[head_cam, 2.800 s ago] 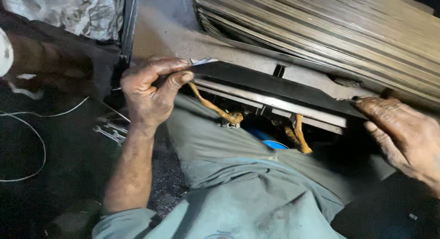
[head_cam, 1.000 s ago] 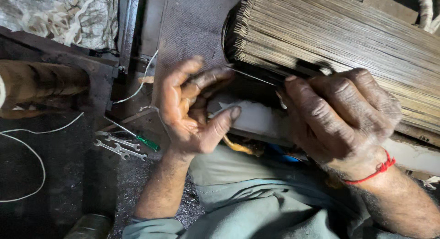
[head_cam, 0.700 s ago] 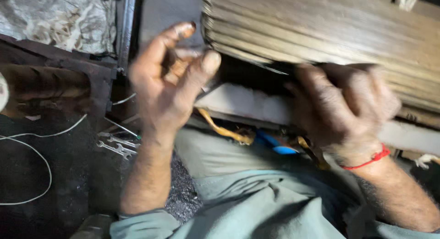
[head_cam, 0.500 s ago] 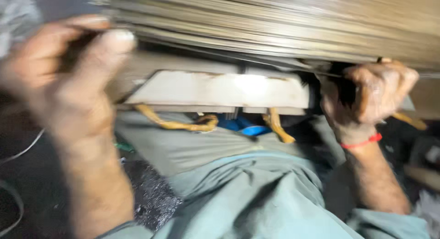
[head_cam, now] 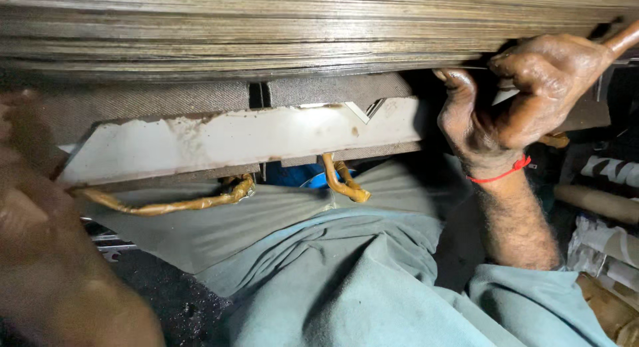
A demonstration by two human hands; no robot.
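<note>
Head view looks straight at the big stack of thin metal sheets, stretching across the whole top of the frame, edges toward us. Right under it sits the pale, stained flat plate, running left to right with a notch cut near its right end. Below that, the person's grey-green trousers fill the lower middle. Left hand looms huge and blurred at the lower left, close to the lens; I cannot tell whether its fingers are apart or together. Right hand is up at the right end of the stack, fingers curled and clamped on the stack's lower edge, a red thread round the wrist. Two yellowish wrapped wires hang from under the plate.
</note>
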